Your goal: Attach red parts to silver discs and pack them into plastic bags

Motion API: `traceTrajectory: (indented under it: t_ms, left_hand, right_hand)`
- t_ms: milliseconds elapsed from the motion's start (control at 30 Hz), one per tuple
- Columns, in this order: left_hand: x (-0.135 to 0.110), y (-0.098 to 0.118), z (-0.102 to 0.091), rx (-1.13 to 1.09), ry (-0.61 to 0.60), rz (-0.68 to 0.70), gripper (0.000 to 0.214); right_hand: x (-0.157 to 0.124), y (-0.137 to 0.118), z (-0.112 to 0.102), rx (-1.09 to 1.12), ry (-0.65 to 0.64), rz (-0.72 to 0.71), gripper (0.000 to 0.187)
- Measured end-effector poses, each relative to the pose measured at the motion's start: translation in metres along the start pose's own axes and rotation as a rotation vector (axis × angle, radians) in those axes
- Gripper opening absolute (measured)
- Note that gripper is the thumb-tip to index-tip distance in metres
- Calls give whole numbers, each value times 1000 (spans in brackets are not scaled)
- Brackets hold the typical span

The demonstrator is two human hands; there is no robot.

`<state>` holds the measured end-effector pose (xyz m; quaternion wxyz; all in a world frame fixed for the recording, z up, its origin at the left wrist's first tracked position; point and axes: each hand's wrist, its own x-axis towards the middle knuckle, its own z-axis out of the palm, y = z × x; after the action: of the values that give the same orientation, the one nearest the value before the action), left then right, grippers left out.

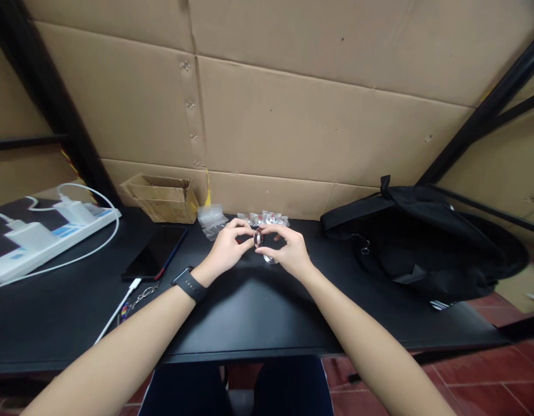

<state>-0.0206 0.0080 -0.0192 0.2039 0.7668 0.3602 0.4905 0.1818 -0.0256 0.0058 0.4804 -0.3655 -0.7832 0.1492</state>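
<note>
Both hands meet over the middle of the black table (258, 312). My left hand (229, 247), with a dark band on its wrist, and my right hand (288, 249) pinch a small round metal part (259, 237) between their fingertips. A small clear piece (270, 259) lies on the table just under my right hand. Behind the hands lie clear plastic bags of small parts (267, 219) and a crumpled clear bag (210, 220).
A black bag (427, 242) fills the right side of the table. A dark phone (156, 251) lies left of the hands, with a white cable and keys (132, 297). A white power strip with chargers (45, 234) sits far left. A small open cardboard box (163, 196) stands by the cardboard wall.
</note>
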Motion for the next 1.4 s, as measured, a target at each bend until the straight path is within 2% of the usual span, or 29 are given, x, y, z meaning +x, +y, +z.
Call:
traceTrajectory:
  t_ms: [200, 500, 633, 767, 1067, 1400]
  left_hand:
    - [-2, 7, 0, 90, 76, -11, 12]
    - [-5, 11, 3, 203, 69, 22, 8]
    - [-6, 18, 0, 310, 64, 52, 8]
    - [-6, 22, -1, 341, 61, 64, 7]
    - [-7, 18, 2, 401, 60, 125, 6]
    - [-8, 20, 2, 459, 29, 170, 7]
  right_hand:
    - [-1, 2, 7, 17, 18, 107, 33]
    - [-2, 8, 13, 48, 6, 133, 32]
    - [-1, 8, 7, 26, -112, 125, 31]
    - [2, 8, -3, 35, -219, 34, 42]
    - [1, 18, -2, -50, -214, -15, 22]
    - [0, 16, -2, -76, -189, -3, 13]
